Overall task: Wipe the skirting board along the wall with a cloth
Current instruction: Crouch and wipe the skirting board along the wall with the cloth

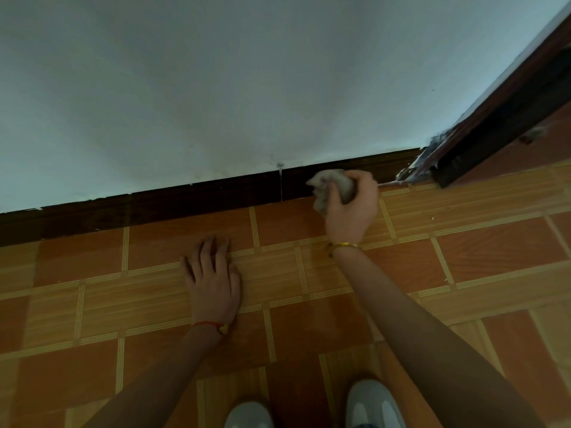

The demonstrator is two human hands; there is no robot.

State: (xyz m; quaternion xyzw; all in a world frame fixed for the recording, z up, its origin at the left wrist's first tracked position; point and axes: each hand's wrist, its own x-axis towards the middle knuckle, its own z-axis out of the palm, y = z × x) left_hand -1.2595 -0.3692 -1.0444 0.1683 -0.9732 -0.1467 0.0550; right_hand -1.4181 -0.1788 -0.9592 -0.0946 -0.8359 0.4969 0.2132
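A dark brown skirting board [191, 197] runs along the foot of the pale wall, rising from left to right. My right hand [352, 208] grips a crumpled grey cloth [327, 186] and presses it against the board just right of a vertical joint in it. A gold bangle sits on that wrist. My left hand [213, 276] lies flat on the floor, fingers spread, holding nothing, with a red string around the wrist.
The floor [463, 251] is orange and tan patterned tile. A dark wooden door frame [494, 112] with chipped paint meets the board's right end. The pale wall [216, 88] fills the upper view. Two grey shoe tips [312, 409] show at the bottom edge.
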